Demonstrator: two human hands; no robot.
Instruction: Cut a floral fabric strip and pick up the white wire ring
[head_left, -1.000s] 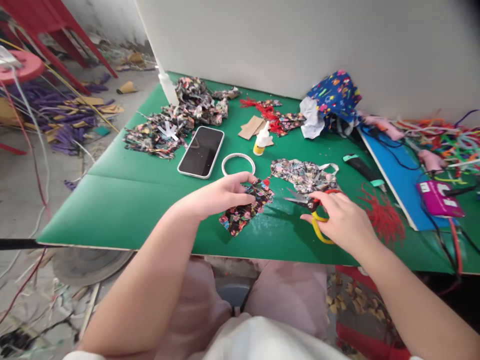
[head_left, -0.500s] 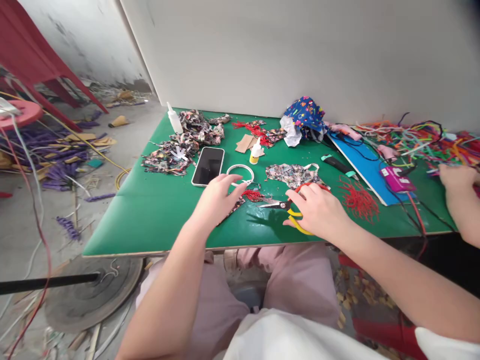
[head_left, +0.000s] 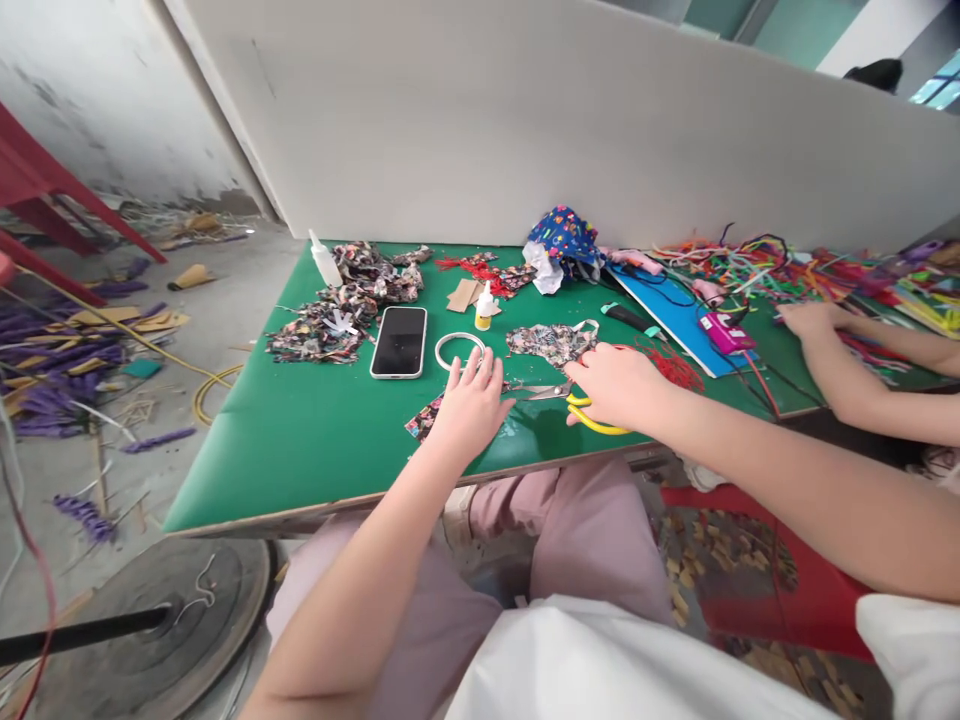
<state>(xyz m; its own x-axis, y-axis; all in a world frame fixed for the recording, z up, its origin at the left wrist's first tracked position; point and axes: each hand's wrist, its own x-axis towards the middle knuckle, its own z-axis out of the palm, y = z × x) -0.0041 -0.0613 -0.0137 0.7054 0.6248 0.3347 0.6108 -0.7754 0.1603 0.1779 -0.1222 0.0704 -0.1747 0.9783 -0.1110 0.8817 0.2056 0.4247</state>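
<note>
Our left hand (head_left: 471, 402) lies flat, fingers spread, pressing the fabric piece (head_left: 424, 417) onto the table (head_left: 300, 440), just in front of the ring (head_left: 459, 350). Our right hand (head_left: 615, 385) grips the scissors (head_left: 570, 398), right of the ring, blades pointing toward the left hand.

A green table (head_left: 300, 450) was seen bearing a phone (head_left: 399, 341), a white ring (head_left: 459, 350), a glue bottle (head_left: 485, 307), fabric scraps (head_left: 341, 305), scissors (head_left: 570, 400), a blue board (head_left: 667, 315) and coloured strips (head_left: 750, 260).
</note>
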